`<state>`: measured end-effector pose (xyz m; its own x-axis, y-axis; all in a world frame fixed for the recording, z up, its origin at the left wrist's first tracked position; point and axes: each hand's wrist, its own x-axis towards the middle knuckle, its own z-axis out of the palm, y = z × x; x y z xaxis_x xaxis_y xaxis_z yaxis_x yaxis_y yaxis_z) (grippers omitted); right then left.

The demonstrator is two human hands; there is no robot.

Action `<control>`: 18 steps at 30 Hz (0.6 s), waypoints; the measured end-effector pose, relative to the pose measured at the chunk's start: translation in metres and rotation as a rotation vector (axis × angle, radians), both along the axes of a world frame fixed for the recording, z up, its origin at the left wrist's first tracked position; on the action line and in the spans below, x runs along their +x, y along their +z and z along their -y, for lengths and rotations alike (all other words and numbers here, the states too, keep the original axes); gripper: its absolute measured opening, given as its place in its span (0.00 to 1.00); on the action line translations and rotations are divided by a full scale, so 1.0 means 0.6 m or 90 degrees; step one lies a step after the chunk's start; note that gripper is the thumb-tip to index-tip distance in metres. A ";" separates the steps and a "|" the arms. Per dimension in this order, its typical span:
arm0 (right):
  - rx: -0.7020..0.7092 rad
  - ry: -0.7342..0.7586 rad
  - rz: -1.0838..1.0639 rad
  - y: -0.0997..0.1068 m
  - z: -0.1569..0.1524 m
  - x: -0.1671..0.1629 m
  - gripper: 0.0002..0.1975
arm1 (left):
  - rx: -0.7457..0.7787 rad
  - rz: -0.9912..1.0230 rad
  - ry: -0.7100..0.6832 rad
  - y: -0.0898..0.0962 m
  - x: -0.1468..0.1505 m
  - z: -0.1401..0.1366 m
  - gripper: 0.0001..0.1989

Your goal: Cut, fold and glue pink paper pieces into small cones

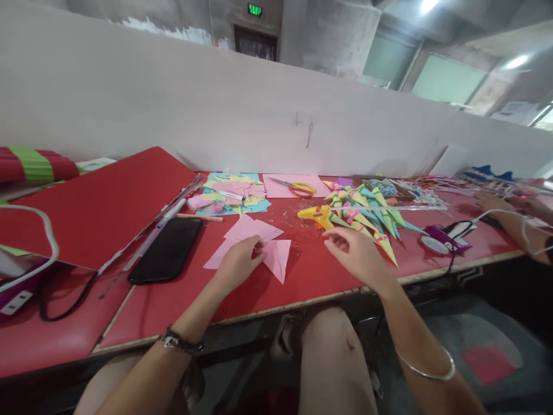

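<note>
My left hand point(241, 262) is closed, its thumb and fingertips pinching the edge of a folded pink paper piece point(279, 259) that points down towards the table edge. More pink paper triangles point(250, 229) lie under and behind this hand. Loosely curled, my right hand point(358, 253) has a gap between thumb and fingers, and no object shows in it. Just beyond its fingertips lies a yellow glue gun point(317, 215) with a clear glue stick point(389, 208) running out to the right. Whether the fingers touch the gun's handle, I cannot tell.
Paper cones point(367, 207) are heaped at the right. Scissors point(298, 187) rest on pink sheets point(276, 183) by the wall, beside paper scraps point(235, 193). A black phone point(166, 251) and red board point(108, 207) lie left. A co-worker's hand point(496, 204) is far right.
</note>
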<state>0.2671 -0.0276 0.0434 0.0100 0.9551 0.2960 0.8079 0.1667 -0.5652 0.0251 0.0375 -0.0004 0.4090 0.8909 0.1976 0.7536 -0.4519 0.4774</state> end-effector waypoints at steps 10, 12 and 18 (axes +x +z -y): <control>-0.083 0.157 -0.506 -0.036 -0.043 -0.079 0.12 | -0.135 0.461 -0.013 0.069 -0.021 0.029 0.16; -0.122 0.219 -0.539 -0.040 -0.051 -0.094 0.12 | -0.168 0.493 -0.016 0.075 -0.021 0.033 0.16; -0.192 0.349 -0.616 -0.048 -0.049 -0.129 0.16 | -0.201 0.496 -0.038 0.061 -0.024 0.031 0.19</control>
